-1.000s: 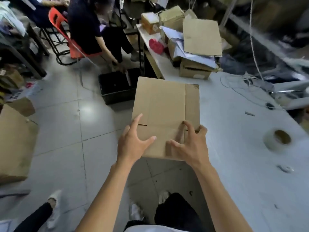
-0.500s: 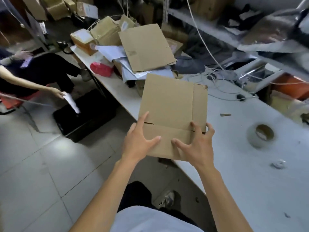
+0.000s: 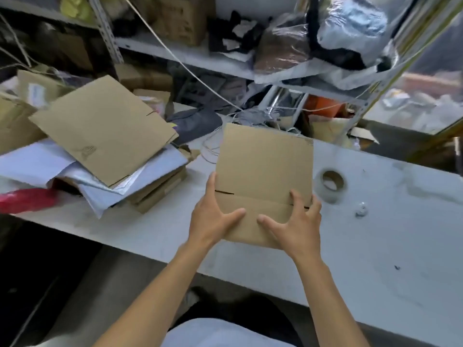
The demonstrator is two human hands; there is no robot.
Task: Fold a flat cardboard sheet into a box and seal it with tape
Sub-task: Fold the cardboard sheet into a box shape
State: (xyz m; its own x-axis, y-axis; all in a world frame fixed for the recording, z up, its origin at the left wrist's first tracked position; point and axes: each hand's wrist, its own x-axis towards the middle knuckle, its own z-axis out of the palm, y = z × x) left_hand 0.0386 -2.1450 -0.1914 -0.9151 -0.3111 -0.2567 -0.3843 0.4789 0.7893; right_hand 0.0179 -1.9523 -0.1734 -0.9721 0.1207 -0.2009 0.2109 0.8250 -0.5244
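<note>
Cardboard sheet (image 3: 265,171): still flat, held upright-tilted above the pale surface (image 3: 375,234), lower edge toward the person, probably so the creases face up for folding
Left hand (image 3: 213,221): grips the sheet's lower left edge, thumb laid across the front of the bottom flap, index finger up along the side by a slit
Right hand (image 3: 295,226): holds the lower right corner, fingers spread, thumb on the flap, seemingly ready to bend it along the crease
Tape roll (image 3: 330,185): lying on the surface just right of the sheet, within reach for sealing
Spare cardboard (image 3: 100,131): lies on a cluttered stack to the left
Stage: folding seems not yet begun
</note>
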